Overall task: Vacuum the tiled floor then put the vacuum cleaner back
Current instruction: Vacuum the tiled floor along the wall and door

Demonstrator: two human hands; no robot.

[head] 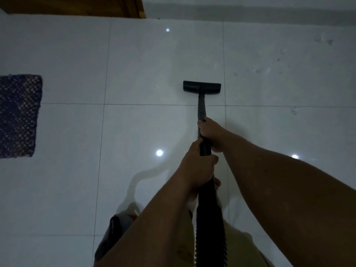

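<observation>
You held the vacuum wand with both hands, one above the other; your right hand was farther down the tube, fingers curled round it, thumb side facing the camera; your left hand gripped nearer you, fingers wrapped where the rigid tube met the ribbed hose; the fingertips of both hands were hidden behind the tube. The floor nozzle sat flat on the tiled floor, just left of a vertical grout line and just beyond a horizontal one; whether it fully touched the tile you couldn't tell from this angle. The hose ran down between your forearms and was cut off at the bottom edge. The vacuum body, dark with a reddish part, showed only partly at lower left, hidden behind your left forearm; details were too dim to read. A dark woven mat lay at the left edge, cut off by the frame. A wooden door or panel was cropped at the top left. Faint smudges marked the tiles at upper right; light reflections dotted the floor. Beige clothing showed at the bottom, mostly covered.
</observation>
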